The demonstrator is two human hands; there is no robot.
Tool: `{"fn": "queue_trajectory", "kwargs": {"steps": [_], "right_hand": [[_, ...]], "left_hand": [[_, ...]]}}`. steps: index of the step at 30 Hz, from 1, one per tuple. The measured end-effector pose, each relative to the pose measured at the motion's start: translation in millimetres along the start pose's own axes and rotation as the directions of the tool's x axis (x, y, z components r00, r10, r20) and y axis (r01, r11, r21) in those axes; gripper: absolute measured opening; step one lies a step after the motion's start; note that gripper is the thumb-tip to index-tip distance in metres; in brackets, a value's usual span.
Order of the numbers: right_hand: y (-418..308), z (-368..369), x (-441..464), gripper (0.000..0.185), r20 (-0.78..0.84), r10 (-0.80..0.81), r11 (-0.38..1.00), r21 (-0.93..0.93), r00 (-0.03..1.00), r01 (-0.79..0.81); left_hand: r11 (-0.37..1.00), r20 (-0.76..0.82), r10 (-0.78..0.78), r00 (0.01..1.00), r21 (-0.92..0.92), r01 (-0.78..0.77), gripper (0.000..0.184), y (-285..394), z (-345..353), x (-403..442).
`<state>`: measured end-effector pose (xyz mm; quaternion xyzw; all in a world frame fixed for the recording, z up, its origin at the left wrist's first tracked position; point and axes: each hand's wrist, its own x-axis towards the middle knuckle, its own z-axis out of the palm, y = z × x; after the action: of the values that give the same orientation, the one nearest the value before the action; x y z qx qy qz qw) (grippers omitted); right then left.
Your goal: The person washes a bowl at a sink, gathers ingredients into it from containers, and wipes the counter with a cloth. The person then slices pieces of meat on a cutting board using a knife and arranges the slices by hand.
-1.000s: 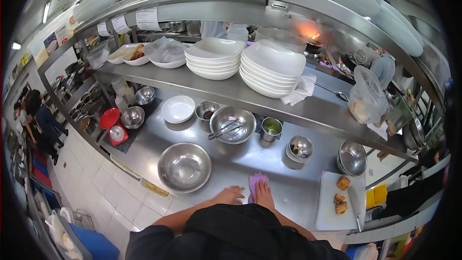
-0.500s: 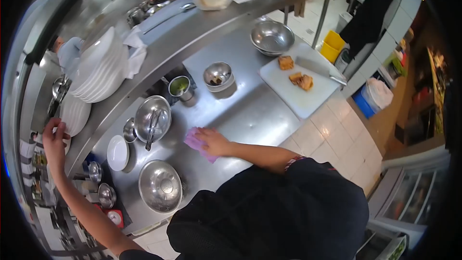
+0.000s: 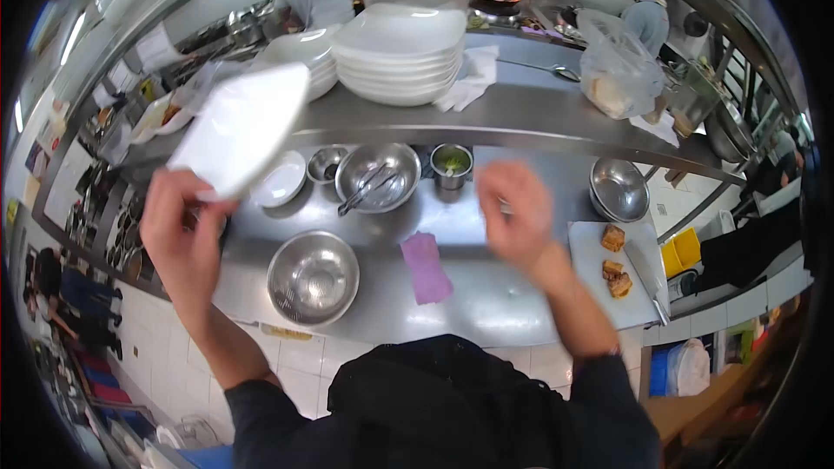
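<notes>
My left hand (image 3: 184, 230) pinches the near edge of a white plate (image 3: 248, 126), which is tilted up in front of the shelf. My right hand (image 3: 519, 215) is raised over the steel counter (image 3: 512, 295), to the right of the green-filled metal cup (image 3: 451, 165). Motion smears its fingers, which look curled, and I make out nothing in them. A purple cloth (image 3: 426, 267) lies flat on the counter between my hands. To its left sits a perforated metal bowl (image 3: 314, 278). Farther back, a steel bowl (image 3: 378, 178) has tongs in it.
Stacked white plates (image 3: 400, 56) and a plastic bag (image 3: 615, 69) are on the raised steel shelf (image 3: 521, 117). At right, a white cutting board (image 3: 591, 287) bears browned food pieces (image 3: 615, 278) and a knife (image 3: 645, 274). Flames rise from a pan (image 3: 495, 2) behind; other people stand there.
My right hand has let go of the purple cloth and lifted off the counter. My left hand, beside the shelf's plates before, now holds a white plate. The view has turned leftward.
</notes>
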<state>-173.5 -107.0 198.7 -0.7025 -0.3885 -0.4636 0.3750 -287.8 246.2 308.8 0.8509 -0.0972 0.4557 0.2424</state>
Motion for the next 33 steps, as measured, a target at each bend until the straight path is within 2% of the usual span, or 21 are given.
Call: {"fn": "queue_trajectory", "kwargs": {"steps": [1,3,4,5,6,7,9,10,11,13,15,17,19,21,23,25,27,29,30,31,33], "right_hand": [[9,-1,43,0.027,0.005,-0.188,0.980,-0.070,0.982,0.188],[20,5,123,0.028,0.053,-0.335,0.931,-0.138,0.941,0.339],[28,15,145,0.026,0.097,-0.353,0.918,-0.159,0.931,0.364],[33,13,168,0.027,0.449,-0.028,0.986,-0.134,0.893,0.098],[31,9,186,0.032,0.721,0.261,0.965,-0.201,0.642,-0.165],[24,5,197,0.032,0.725,0.260,0.966,-0.204,0.638,-0.162],[15,5,219,0.034,0.810,0.316,0.948,-0.249,0.494,-0.198],[18,12,219,0.035,0.704,0.415,0.909,-0.296,0.577,-0.293],[19,13,227,0.035,0.712,0.398,0.917,-0.288,0.578,-0.275],[26,15,235,0.033,0.613,0.419,0.904,-0.207,0.671,-0.375],[24,12,231,0.037,0.629,0.364,0.913,-0.097,0.687,-0.395],[2,-2,210,0.024,0.632,0.082,0.971,-0.226,0.771,0.082],[-29,-39,179,0.021,0.556,-0.303,0.870,-0.171,0.774,0.463],[-49,-84,147,0.019,0.546,-0.338,0.894,-0.068,0.767,0.443],[-67,-125,98,0.019,0.523,-0.221,0.967,0.009,0.823,0.254],[-69,-154,35,0.017,0.569,-0.022,0.992,0.113,0.822,-0.052],[-55,-167,-38,0.016,0.714,0.177,0.936,0.091,0.678,-0.340],[-19,-163,-142,0.014,0.756,0.253,0.906,0.033,0.603,-0.421],[-7,-162,-187,0.013,0.790,0.287,0.918,-0.065,0.542,-0.391],[2,-160,-228,0.013,0.814,0.330,0.920,-0.164,0.479,-0.355],[23,-156,-302,0.011,0.832,0.280,0.960,-0.233,0.479,-0.158]], "left_hand": [[0.994,0.044,-0.063,0.997,-0.084,0.067,0.025,3,-5,-24],[0.973,0.189,-0.044,0.981,-0.216,0.085,0.030,11,9,-66],[0.930,0.328,-0.096,0.940,-0.307,0.202,0.032,9,29,-86],[0.868,0.461,-0.131,0.878,-0.374,0.326,0.034,6,54,-111],[0.858,0.568,-0.164,0.806,-0.320,0.401,0.034,12,84,-135],[0.785,0.620,-0.112,0.776,-0.424,0.452,0.032,10,123,-168],[0.878,0.722,-0.084,0.687,-0.272,0.394,0.030,30,178,-212],[0.841,0.674,-0.056,0.736,-0.366,0.399,0.027,34,214,-247],[0.870,0.673,-0.004,0.740,-0.363,0.334,0.025,37,243,-272],[0.896,0.683,0.044,0.729,-0.350,0.273,0.022,44,276,-317],[0.971,0.825,0.135,0.549,-0.220,0.091,0.020,46,300,-345],[0.982,0.821,0.097,0.563,-0.169,0.078,0.019,41,314,-354],[0.990,0.815,0.067,0.575,-0.126,0.063,0.018,23,336,-362],[0.997,0.737,-0.004,0.676,-0.052,0.063,0.018,-5,363,-369],[0.983,0.674,-0.153,0.723,0.029,0.182,0.020,-17,371,-358],[0.965,0.699,-0.248,0.671,0.118,0.234,0.023,-17,356,-328],[0.948,0.610,-0.300,0.734,0.105,0.300,0.025,-20,352,-322],[0.923,0.578,-0.363,0.731,0.112,0.369,0.037,-14,340,-312],[0.927,0.544,-0.367,0.755,0.144,0.347,0.044,-11,338,-314],[0.933,0.511,-0.359,0.781,0.169,0.318,0.052,-6,338,-315],[0.898,0.468,-0.438,0.767,0.197,0.393,0.059,17,332,-314]]}}
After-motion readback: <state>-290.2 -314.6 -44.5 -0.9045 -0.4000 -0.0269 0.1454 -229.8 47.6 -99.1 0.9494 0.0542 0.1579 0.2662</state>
